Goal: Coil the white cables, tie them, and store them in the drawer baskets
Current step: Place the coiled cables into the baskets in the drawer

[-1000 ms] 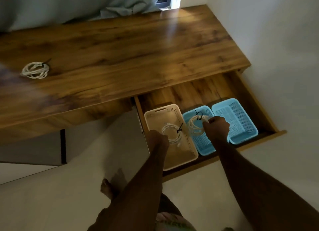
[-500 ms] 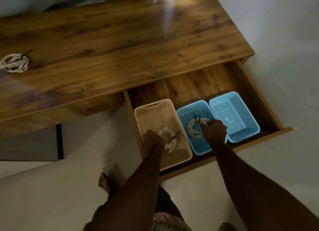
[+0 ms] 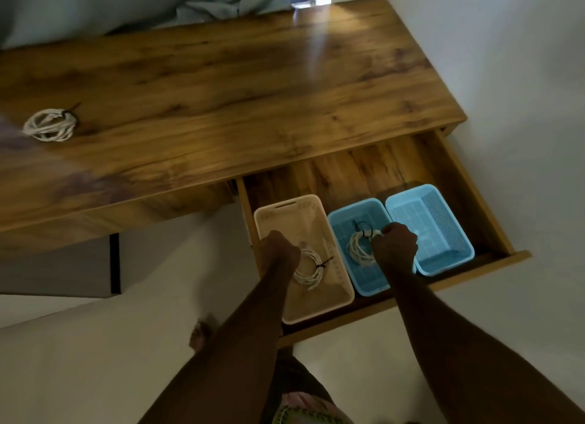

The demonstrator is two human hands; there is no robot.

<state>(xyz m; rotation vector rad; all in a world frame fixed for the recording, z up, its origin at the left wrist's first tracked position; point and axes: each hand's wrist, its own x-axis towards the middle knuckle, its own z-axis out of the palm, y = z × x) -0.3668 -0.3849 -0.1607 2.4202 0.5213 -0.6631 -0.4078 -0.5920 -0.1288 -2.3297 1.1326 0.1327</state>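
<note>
Two tied coils stored: left hand grips one coil in the beige basket, right hand grips another in the middle blue basket. Third coil remains on the desk; right blue basket awaits it.

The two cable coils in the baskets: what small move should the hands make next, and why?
Probably let go. The left hand holds a tied coil inside the beige basket, the right hand holds another coil inside the middle blue basket. One more coil waits on the desk.
</note>
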